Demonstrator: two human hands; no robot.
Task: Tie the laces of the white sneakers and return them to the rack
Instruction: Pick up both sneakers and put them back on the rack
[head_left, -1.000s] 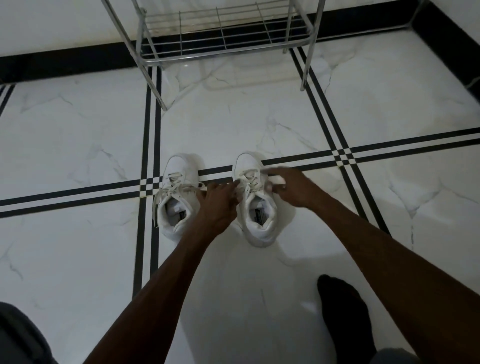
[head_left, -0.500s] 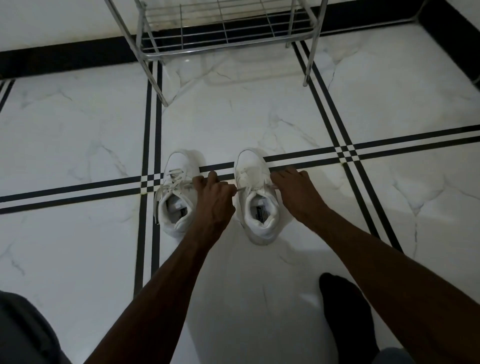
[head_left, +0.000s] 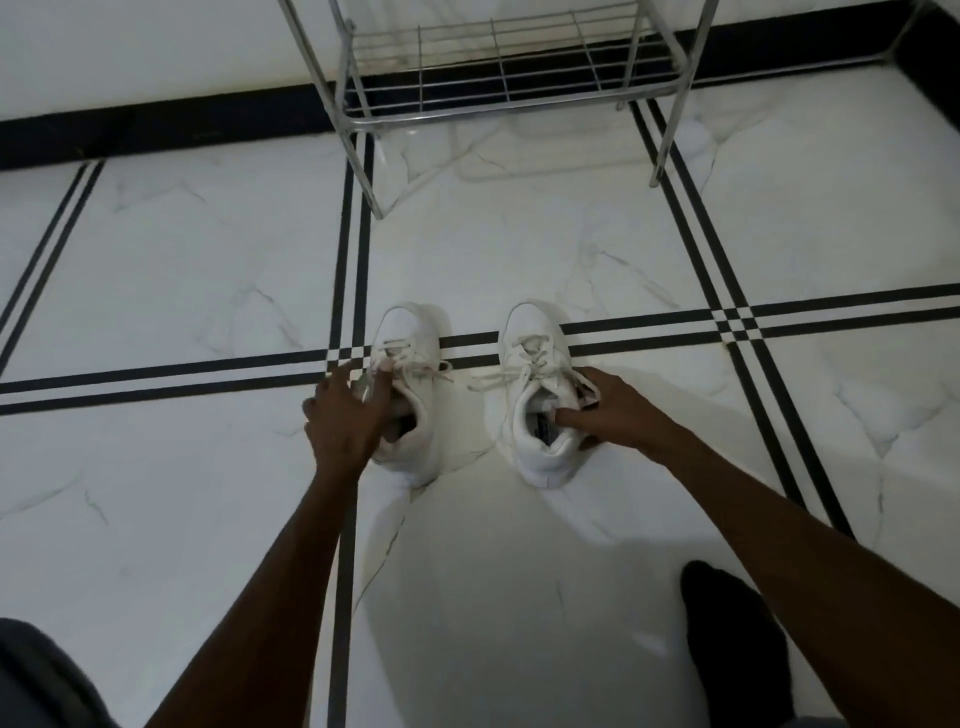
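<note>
Two white sneakers stand side by side on the marble floor, toes pointing away from me. My left hand (head_left: 349, 415) wraps the outer side and collar of the left sneaker (head_left: 410, 343), fingers reaching into its opening. My right hand (head_left: 608, 410) grips the right sneaker (head_left: 535, 338) at its collar, thumb inside the opening and fingers on the outer side. Both shoes show tied laces, with lace ends trailing into the gap between them. The metal wire shoe rack (head_left: 498, 67) stands at the far wall, its bottom shelf bare.
White marble floor (head_left: 519, 249) with black double stripes runs all around. My dark-socked foot (head_left: 737, 639) rests at the lower right. A black skirting strip lines the wall behind the rack. The rack's legs (head_left: 363, 166) stand just beyond the sneakers.
Both hands let go of the right sneaker's laces. My left hand moved left onto the left sneaker, and my right hand shifted to the right sneaker's collar. The view tilted up slightly.
</note>
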